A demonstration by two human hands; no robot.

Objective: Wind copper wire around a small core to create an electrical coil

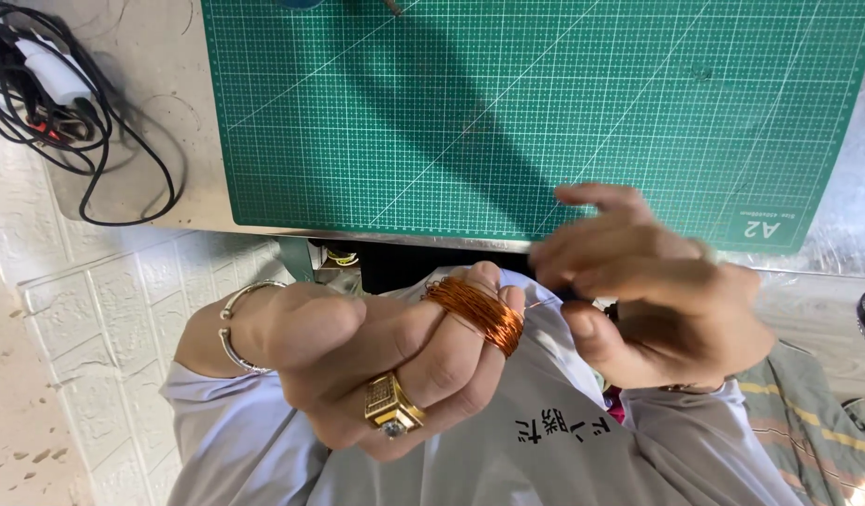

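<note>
My left hand (pixel 376 361) is closed, with a coil of thin copper wire (pixel 477 311) wound around its fingers near the tips. It wears a gold ring and a silver bangle on the wrist. My right hand (pixel 653 286) is just to the right of the coil, blurred, with thumb and fingers pinched on a thin strand of the wire (pixel 542 302) that runs from the coil. Both hands hover below the near edge of a green cutting mat (pixel 545 103), over my white shirt.
The cutting mat lies on a metal table (pixel 151 94). A tangle of black cables with a white plug (pixel 48 89) sits at the table's left end. White patterned floor tiles (pixel 104 319) lie to the left, striped cloth (pixel 807 422) at lower right.
</note>
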